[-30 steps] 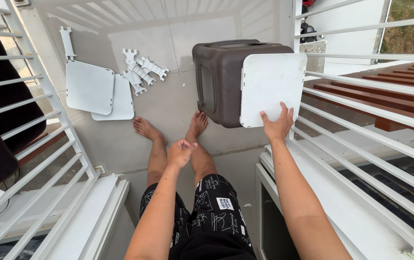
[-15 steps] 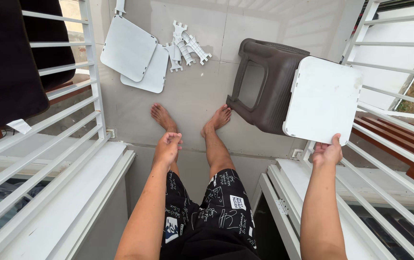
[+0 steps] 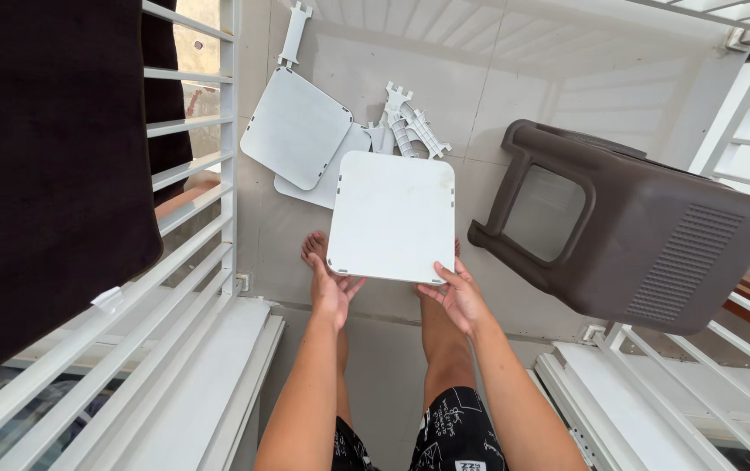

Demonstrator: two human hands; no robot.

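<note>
I hold a white square panel (image 3: pixel 392 216) with rounded corners flat in front of me, above my bare feet. My left hand (image 3: pixel 333 292) grips its near left corner from below. My right hand (image 3: pixel 455 294) holds its near right edge, fingers on top. Beyond it, two more white panels (image 3: pixel 298 126) lie stacked on the tiled floor beside several white notched connector pieces (image 3: pixel 408 129).
A dark brown plastic stool (image 3: pixel 628 222) lies tipped on its side at the right. White railings (image 3: pixel 201 192) run along the left and the right (image 3: pixel 746 139). A dark cloth (image 3: pixel 44 174) hangs over the left railing. White ledges flank my legs.
The white panel, held up by my right hand at the right, has come to the middle. My left hand has risen from my knee and taken its left corner.
</note>
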